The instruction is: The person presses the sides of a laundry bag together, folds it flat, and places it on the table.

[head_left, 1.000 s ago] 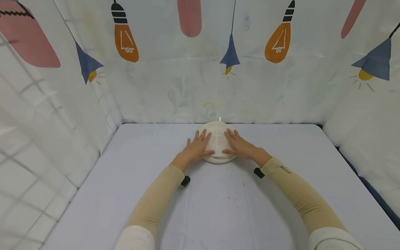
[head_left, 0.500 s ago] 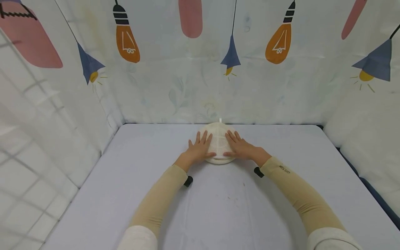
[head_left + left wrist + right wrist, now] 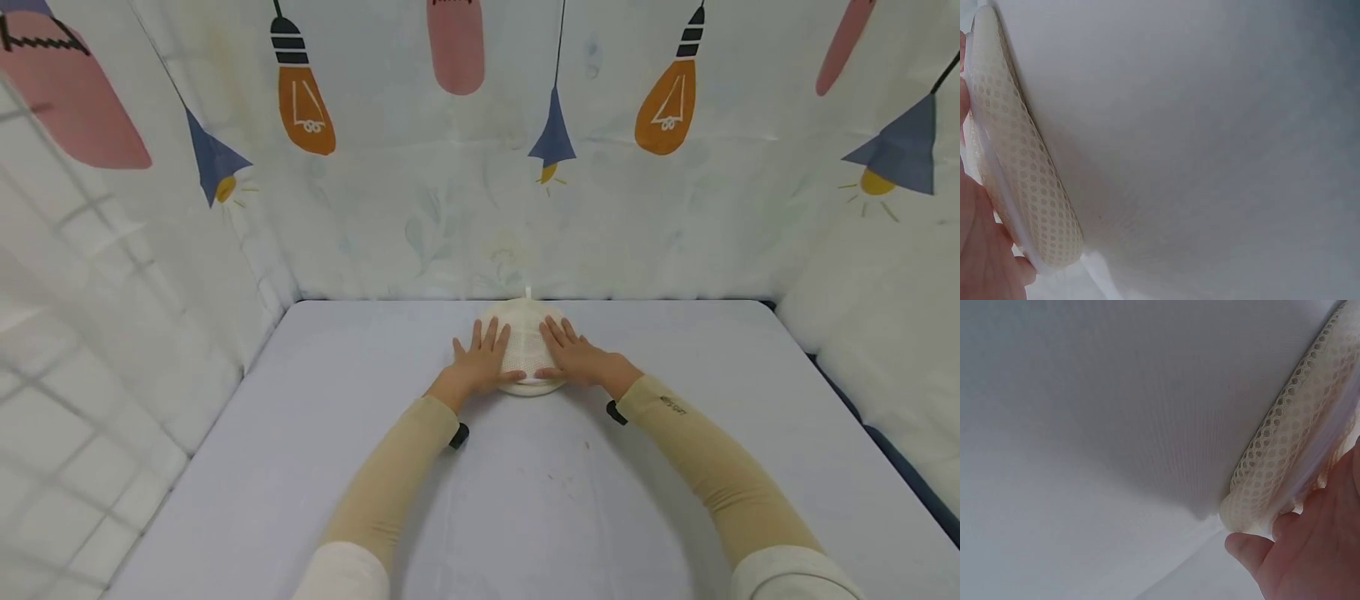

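A round cream mesh laundry bag (image 3: 523, 343) lies at the far middle of the table, a small white loop standing at its back edge. My left hand (image 3: 480, 363) rests on the bag's left side, fingers spread and straight, thumb pointing to the middle. On the other side my right hand (image 3: 581, 358) rests likewise, its fingers slanting up and inward. Both wrist views show the bag's thick mesh side wall (image 3: 1029, 169) and a pale band along it, with part of each hand at its edge. The bag's underside is hidden.
A white-covered table (image 3: 525, 500) extends toward me, with a few small brownish marks on it. Behind it hangs a white curtain (image 3: 465, 200) printed with lamps and bulbs; more white cloth (image 3: 90, 333) encloses the left and right sides.
My left hand has shifted slightly to the right on the bag, its thumb now further toward the middle. The right hand stays nearly in place. The head view has tilted a little.
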Action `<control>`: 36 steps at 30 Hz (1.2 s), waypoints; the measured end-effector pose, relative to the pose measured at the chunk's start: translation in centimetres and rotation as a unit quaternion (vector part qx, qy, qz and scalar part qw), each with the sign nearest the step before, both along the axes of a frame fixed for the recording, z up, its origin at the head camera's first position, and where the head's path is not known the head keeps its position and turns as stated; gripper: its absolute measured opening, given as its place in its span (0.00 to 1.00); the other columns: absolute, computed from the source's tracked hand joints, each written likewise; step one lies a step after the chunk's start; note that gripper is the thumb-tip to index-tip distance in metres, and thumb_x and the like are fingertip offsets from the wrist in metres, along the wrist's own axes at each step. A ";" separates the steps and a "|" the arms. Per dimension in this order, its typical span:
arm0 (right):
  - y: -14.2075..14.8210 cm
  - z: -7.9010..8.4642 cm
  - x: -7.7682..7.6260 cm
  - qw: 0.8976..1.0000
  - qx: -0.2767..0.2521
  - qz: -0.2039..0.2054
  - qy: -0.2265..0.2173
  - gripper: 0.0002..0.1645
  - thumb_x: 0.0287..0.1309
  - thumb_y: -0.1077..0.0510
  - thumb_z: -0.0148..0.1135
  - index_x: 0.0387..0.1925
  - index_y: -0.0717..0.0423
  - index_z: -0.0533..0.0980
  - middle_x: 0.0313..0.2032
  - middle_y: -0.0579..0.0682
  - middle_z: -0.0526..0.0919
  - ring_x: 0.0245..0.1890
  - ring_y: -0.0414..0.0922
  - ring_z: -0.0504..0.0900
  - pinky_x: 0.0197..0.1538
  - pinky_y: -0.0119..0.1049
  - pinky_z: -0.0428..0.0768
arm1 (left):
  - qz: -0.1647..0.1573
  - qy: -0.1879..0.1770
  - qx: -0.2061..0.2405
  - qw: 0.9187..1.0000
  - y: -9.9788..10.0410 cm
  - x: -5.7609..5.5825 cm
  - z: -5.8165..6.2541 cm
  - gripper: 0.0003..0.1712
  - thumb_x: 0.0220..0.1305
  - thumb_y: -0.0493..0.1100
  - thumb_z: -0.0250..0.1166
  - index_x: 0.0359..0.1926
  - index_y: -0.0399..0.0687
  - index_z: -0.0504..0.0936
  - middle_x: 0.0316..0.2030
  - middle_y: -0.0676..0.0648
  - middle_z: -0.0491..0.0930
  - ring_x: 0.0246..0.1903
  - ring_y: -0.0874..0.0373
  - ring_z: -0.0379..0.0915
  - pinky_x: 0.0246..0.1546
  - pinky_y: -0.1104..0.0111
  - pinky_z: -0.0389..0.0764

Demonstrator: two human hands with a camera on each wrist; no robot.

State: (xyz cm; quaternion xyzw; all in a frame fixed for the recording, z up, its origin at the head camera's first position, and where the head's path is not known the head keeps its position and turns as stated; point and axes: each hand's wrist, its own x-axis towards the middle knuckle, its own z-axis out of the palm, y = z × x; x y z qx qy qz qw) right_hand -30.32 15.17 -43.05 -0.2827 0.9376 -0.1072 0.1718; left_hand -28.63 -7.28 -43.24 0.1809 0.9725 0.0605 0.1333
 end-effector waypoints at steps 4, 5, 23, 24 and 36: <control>-0.4 0.1 0.3 1.000 0.019 -0.005 -0.004 0.59 0.76 0.35 0.49 0.79 0.65 0.28 0.79 0.62 0.22 0.77 0.62 0.23 0.75 0.66 0.44 | 0.006 -0.003 -0.015 1.000 0.0 0.2 -0.1 0.56 0.73 0.72 0.49 0.82 0.48 0.31 0.80 0.42 0.23 0.78 0.39 0.17 0.70 0.31 0.38; -0.4 0.1 0.3 1.000 0.024 -0.007 -0.004 0.59 0.76 0.35 0.49 0.79 0.65 0.28 0.79 0.61 0.22 0.77 0.62 0.23 0.75 0.65 0.44 | 0.005 -0.002 -0.020 1.000 0.0 0.2 -0.1 0.56 0.73 0.73 0.48 0.82 0.48 0.31 0.80 0.43 0.22 0.78 0.39 0.17 0.70 0.31 0.38; -0.9 0.2 0.4 0.999 0.034 -0.019 -0.013 0.57 0.77 0.37 0.48 0.79 0.67 0.30 0.79 0.63 0.23 0.77 0.63 0.23 0.74 0.66 0.43 | 0.013 -0.021 -0.031 0.999 0.5 0.2 0.1 0.56 0.73 0.73 0.48 0.82 0.49 0.30 0.80 0.44 0.21 0.78 0.39 0.17 0.70 0.30 0.36; -0.9 0.1 0.5 0.999 0.034 -0.021 -0.013 0.57 0.77 0.37 0.48 0.79 0.66 0.30 0.79 0.63 0.23 0.77 0.63 0.23 0.75 0.66 0.42 | 0.015 -0.023 -0.029 0.999 0.5 0.2 0.1 0.56 0.73 0.72 0.49 0.82 0.49 0.30 0.80 0.44 0.21 0.78 0.39 0.17 0.70 0.30 0.36; -1.0 0.4 0.4 0.999 0.047 -0.019 -0.008 0.57 0.77 0.35 0.47 0.79 0.65 0.28 0.79 0.61 0.22 0.78 0.62 0.23 0.75 0.64 0.43 | 0.018 -0.028 -0.024 0.999 0.4 0.0 0.2 0.56 0.74 0.72 0.48 0.82 0.49 0.30 0.81 0.44 0.22 0.78 0.39 0.17 0.70 0.31 0.37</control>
